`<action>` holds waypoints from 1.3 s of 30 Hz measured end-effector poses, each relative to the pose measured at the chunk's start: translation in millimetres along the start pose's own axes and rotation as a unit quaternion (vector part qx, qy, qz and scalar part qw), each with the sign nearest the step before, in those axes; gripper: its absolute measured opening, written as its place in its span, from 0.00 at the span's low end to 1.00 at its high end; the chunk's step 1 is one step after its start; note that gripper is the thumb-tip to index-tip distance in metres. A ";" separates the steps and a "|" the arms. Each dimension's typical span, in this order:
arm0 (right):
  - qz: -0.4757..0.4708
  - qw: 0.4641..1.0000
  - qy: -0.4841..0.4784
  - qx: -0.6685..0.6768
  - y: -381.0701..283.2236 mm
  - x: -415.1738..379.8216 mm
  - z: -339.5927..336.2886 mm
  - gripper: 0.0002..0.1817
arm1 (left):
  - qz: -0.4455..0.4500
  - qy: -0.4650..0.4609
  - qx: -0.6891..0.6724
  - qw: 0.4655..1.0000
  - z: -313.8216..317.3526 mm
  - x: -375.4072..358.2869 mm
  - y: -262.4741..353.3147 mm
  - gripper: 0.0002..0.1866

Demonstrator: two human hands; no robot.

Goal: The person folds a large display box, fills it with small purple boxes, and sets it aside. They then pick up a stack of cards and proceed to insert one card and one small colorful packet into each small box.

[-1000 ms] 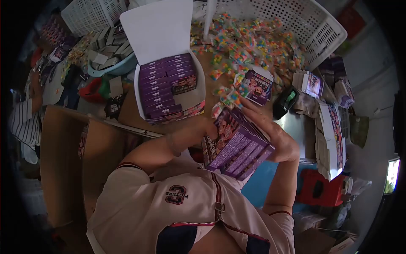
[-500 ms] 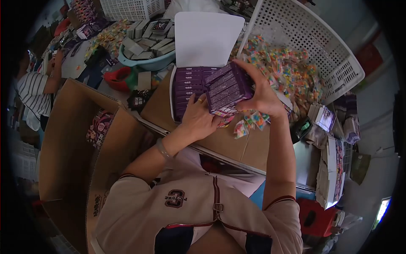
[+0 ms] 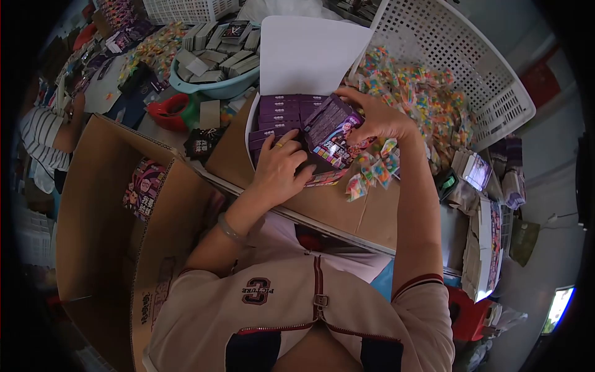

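1. Right hand (image 3: 379, 119): grip closed on the purple boxes (image 3: 330, 131), thumb on the near side, fingers over the far edge. Boxes tilted, printed face up, at the right part of the open white carton (image 3: 255, 116).
2. Left hand (image 3: 280, 168): palm down, fingers spread and slightly bent, no closed grip seen. Fingertips at the packed boxes (image 3: 279, 118) inside the carton, left of the held ones. Ring on one finger, bracelet (image 3: 230, 229) at the wrist.
3. Carton: on brown cardboard (image 3: 334, 211) covering the table; white lid (image 3: 310, 53) raised at the far side.
4. Right of carton: small candy packets (image 3: 375, 170) near the right hand; larger candy heap (image 3: 427, 111) beyond, before a tilted white basket (image 3: 458, 62).
5. Left of carton: light-blue basin (image 3: 214, 88) of small grey-white packs (image 3: 238, 62); red object (image 3: 167, 113) just beside it.
6. Near left: open cardboard box (image 3: 102, 217), one printed pack (image 3: 144, 189) visible inside.
7. Far left: another person in a striped top (image 3: 44, 137).
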State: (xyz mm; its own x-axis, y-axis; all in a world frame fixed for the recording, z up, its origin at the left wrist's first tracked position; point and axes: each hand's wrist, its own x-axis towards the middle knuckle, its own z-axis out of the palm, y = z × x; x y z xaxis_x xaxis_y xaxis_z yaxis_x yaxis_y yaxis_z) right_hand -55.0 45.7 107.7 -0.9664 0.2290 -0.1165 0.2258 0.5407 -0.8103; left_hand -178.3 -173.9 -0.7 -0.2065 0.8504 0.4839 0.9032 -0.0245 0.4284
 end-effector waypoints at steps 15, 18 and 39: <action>-0.062 0.983 0.107 -0.137 4.2 -17.7 28.3 0.49 | 0.001 -0.017 -0.014 1.000 -7.5 1.8 -5.6 0.12; -0.061 0.968 0.090 -0.225 -3.6 -12.6 30.4 0.50 | 0.011 -0.014 -0.008 1.000 -7.7 2.3 -4.9 0.11; -0.005 0.879 0.102 -0.465 25.8 -14.0 118.1 0.38 | 0.017 -0.135 0.195 0.971 -41.4 5.3 -7.8 0.36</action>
State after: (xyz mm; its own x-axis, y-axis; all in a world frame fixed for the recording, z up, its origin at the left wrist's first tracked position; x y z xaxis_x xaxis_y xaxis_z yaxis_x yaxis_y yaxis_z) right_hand -50.1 -39.2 20.6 -0.9483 0.3096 0.0698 0.3116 0.9500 0.0207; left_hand -202.0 -190.9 30.1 -0.1157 0.9606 0.2528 0.9925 0.1017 0.0677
